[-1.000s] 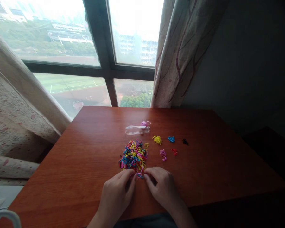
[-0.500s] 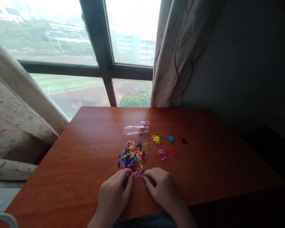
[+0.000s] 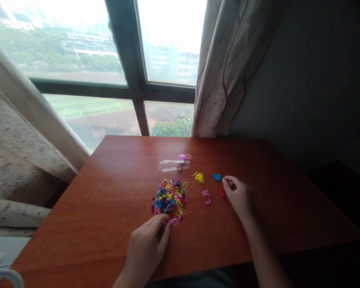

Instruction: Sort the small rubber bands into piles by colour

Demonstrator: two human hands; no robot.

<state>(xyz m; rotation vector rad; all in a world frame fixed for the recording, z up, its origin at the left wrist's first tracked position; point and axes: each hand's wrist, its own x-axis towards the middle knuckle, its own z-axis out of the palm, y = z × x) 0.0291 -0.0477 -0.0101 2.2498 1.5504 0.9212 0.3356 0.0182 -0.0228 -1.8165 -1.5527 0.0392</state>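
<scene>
A heap of small coloured rubber bands (image 3: 170,197) lies on the table in front of me. At its near edge my left hand (image 3: 151,237) is closed in a pinch on a pink rubber band (image 3: 174,221), whose loop shows past the fingertips. My right hand (image 3: 237,195) reaches out to the small blue pile (image 3: 216,177), its thumb and finger pinched on a blue rubber band at that pile's right edge. Just below those fingers lies a red pile (image 3: 220,193). A yellow pile (image 3: 199,178) and a pink pile (image 3: 207,196) sit further left.
Behind the heap a clear bottle (image 3: 174,165) lies on its side, with a pink cap with a loop (image 3: 183,157) beside it. The wooden table (image 3: 108,188) runs up to a window (image 3: 135,88) hung with curtains (image 3: 219,80). A white curved object (image 3: 9,275) shows at lower left.
My right hand has moved from beside my left hand, away and to the right, carrying a blue rubber band to the blue pile. My left hand stays by the heap. The black pile is now hidden.
</scene>
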